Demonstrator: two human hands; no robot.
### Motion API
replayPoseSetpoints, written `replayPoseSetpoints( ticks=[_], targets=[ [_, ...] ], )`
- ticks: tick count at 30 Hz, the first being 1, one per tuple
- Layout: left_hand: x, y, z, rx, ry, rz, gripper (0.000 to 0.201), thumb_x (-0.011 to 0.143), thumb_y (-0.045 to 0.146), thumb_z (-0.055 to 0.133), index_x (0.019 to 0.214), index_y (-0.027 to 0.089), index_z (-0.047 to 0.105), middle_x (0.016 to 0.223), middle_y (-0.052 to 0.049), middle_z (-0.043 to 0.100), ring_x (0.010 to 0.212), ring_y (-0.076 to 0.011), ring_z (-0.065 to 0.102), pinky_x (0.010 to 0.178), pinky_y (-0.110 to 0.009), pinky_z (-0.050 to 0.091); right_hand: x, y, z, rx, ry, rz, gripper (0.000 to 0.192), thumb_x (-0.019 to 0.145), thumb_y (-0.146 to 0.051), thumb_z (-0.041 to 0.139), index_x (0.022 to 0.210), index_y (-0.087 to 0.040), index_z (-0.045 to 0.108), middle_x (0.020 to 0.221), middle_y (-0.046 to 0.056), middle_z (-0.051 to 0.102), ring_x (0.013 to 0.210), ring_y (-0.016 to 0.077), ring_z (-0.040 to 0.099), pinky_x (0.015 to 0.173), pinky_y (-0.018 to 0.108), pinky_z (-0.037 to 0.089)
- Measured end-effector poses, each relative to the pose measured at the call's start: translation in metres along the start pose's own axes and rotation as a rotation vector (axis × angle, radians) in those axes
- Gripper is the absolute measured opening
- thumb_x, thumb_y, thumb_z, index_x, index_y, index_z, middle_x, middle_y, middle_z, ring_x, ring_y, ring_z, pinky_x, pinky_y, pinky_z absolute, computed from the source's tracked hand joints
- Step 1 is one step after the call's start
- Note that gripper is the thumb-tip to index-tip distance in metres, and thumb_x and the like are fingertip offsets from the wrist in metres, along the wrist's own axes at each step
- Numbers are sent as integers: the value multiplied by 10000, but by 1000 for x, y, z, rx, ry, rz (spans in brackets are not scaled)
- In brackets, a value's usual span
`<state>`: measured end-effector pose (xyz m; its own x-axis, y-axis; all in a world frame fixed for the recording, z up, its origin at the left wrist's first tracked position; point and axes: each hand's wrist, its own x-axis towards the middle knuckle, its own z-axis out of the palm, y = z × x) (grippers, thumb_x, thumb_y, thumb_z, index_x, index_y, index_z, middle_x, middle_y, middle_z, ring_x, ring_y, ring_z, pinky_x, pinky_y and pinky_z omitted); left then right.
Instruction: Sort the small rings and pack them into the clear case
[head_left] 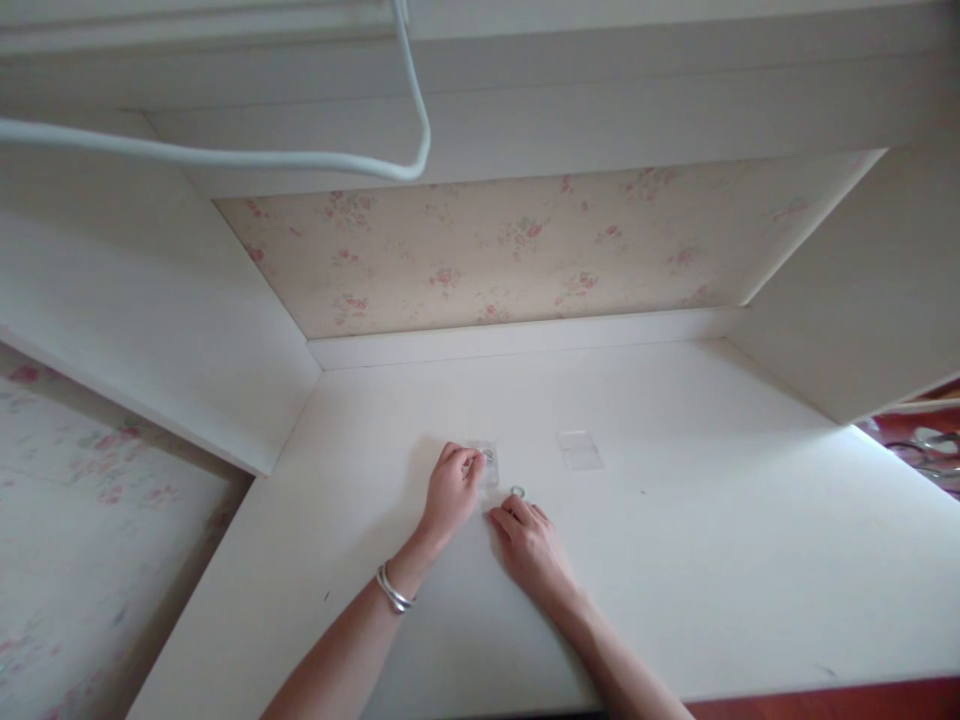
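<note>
My left hand (451,487) is closed in a pinch, thumb and index finger together on a small metal ring (488,456). It is over a clear plastic case (487,478) that lies on the white surface and is partly covered by the hand. My right hand (531,545) rests palm down just to the right and nearer to me, its fingers slightly bent and its thumb apart. A second small ring (517,491) lies right at its fingertips; whether they touch cannot be made out. Further right lies a clear rectangular plastic piece (580,450), flat and apart from both hands.
White side panels (847,270) and a low back ledge (525,335) enclose the white surface (712,560). Overhead, a bent white rod (285,158) crosses the upper left. Several metal items (922,450) show at the right edge. A tiny dark speck (643,492) lies right of the hands.
</note>
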<state>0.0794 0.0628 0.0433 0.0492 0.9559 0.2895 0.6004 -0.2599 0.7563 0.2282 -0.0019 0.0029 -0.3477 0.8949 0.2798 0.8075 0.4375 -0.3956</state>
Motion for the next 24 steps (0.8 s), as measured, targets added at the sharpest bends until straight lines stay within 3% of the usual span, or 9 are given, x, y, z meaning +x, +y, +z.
replayPoseSetpoints(
  ticks=[6, 9, 16, 24],
  targets=[
    [21, -6, 8, 275, -43, 59, 195, 884, 281, 490, 863, 192, 662, 871, -49, 601, 820, -163, 561, 779, -295, 417, 2, 0, -2, 50, 20, -19, 201, 887, -149, 469, 948, -225, 645, 837, 42, 574, 746, 147, 535, 699, 253, 402],
    [23, -9, 7, 302, -56, 52, 188, 878, 280, 502, 859, 204, 673, 861, -44, 614, 823, -167, 563, 771, -295, 407, 3, 0, -3, 85, 38, -3, 210, 907, -175, 441, 926, -222, 645, 826, 40, 573, 736, 141, 538, 696, 249, 409],
    [-1, -13, -16, 4, 73, -33, 272, 888, 371, 461, 848, 181, 651, 803, -36, 615, 751, -149, 563, 721, -254, 428, 3, -2, -6, 170, 41, 41, 247, 925, -192, 397, 915, -219, 643, 846, 44, 580, 748, 140, 550, 699, 252, 425],
    [-50, -12, -22, -256, -104, -287, 354, 848, 465, 484, 891, 163, 663, 746, -30, 651, 658, -151, 560, 613, -240, 431, 4, -3, -8, 382, 98, 139, 269, 933, -280, 396, 857, -216, 646, 828, 45, 567, 727, 140, 555, 659, 246, 454]
  ],
)
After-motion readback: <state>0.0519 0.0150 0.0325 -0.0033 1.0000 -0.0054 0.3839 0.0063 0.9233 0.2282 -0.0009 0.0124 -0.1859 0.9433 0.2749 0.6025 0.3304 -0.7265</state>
